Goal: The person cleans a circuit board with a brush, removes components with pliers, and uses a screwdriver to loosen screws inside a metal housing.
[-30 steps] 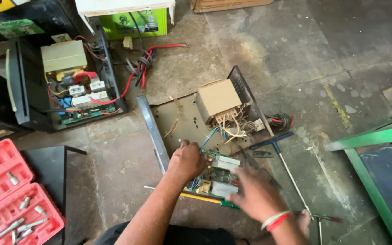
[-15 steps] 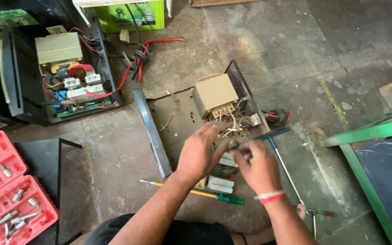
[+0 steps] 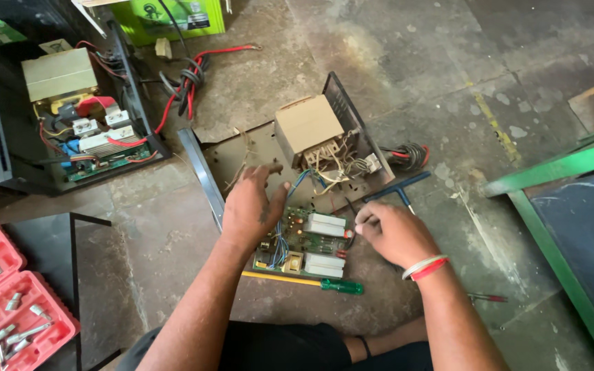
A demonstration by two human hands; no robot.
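A green circuit board [image 3: 305, 242] with white blocks lies on the floor at the front of an opened metal chassis [image 3: 242, 156] that carries a tan transformer [image 3: 304, 125]. My left hand [image 3: 250, 205] rests flat over the board's left edge, fingers spread toward the chassis plate. My right hand [image 3: 393, 232] is curled at the board's right edge, fingertips pinching near thin wires there; what it grips is too small to tell. A screwdriver [image 3: 304, 282] with a yellow shaft and green handle lies just in front of the board.
A second opened black unit [image 3: 70, 124] with its own transformer sits at the left. Red and black cables [image 3: 190, 75] lie between the units. A red socket tray [image 3: 5, 302] is at the lower left. A T-handle wrench [image 3: 401, 193] lies behind my right hand; a green frame [image 3: 551, 172] stands at the right.
The view has shifted closer. My left hand moved from the wires by the transformer down onto the board's left edge; my right hand moved to the board's right edge.
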